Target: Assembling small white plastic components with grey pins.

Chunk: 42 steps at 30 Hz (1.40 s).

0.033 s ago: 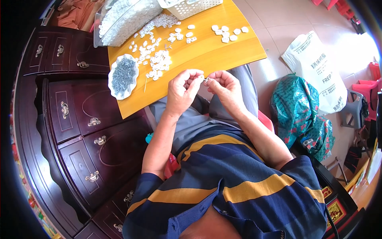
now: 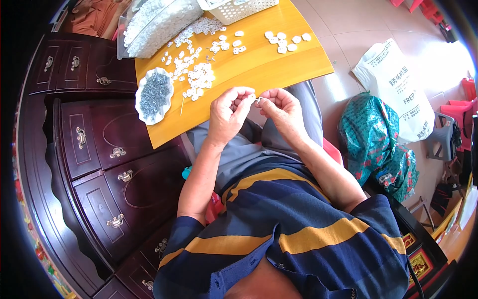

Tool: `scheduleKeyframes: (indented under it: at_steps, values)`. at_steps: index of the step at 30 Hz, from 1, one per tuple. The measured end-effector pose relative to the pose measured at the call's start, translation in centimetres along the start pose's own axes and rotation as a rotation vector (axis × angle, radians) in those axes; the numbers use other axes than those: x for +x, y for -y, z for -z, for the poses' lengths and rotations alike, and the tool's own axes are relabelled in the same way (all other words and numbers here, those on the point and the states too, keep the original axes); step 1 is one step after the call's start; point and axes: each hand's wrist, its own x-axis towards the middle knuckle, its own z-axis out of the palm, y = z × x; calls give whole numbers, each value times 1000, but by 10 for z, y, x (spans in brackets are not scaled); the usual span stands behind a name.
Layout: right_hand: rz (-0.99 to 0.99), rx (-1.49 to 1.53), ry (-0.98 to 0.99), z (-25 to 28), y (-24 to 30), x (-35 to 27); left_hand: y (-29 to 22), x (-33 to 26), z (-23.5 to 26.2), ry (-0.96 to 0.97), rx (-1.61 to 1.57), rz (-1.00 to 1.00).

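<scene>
Just off the table's front edge, my two hands meet above my lap. Between the thumb and fingers of my left hand [image 2: 229, 113] is a small white plastic piece [image 2: 252, 96]. Closed in a pinch right beside it, my right hand [image 2: 282, 111] grips something tiny at its fingertips, too small to make out. Beyond my left hand, a heap of small white plastic pieces with holes [image 2: 200, 76] lies on the wooden table [image 2: 259, 65]. Left of the heap stands a scalloped white dish [image 2: 166, 106] full of small grey metal parts [image 2: 155, 92].
A clear bin of white pieces [image 2: 159, 27] and a white perforated basket [image 2: 244, 11] stand at the far side. Several rounded white pieces [image 2: 282, 43] lie far right. Dark drawers [image 2: 94, 134] flank me on the left; a green bag [image 2: 371, 134] and a white sack [image 2: 398, 89] are on the right.
</scene>
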Motion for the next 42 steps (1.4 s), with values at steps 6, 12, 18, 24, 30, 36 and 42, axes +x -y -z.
scheduleKeyframes:
  at_steps: [6, 12, 18, 24, 30, 36, 42]
  values:
    - [2, -17, -4, 1, -2, 1, 1, 0, 0, -7, 3, -12]
    - [-2, -37, -11, 2, -3, 2, 3, 1, -1, -1, 25, -32]
    - [-13, -43, -11, 1, -1, 1, 5, 2, -1, -3, 41, -49]
    - [-8, -42, -12, 1, -1, 1, 6, 2, 1, 8, 7, 4]
    - [-3, -33, -5, 1, -1, 1, 5, 2, 1, 20, -40, 40]
    - [-14, -32, -2, 2, -2, 2, 5, 2, 0, 48, -71, 67]
    - [-23, -26, 9, 1, -2, 1, 4, 1, -1, 63, -100, 79]
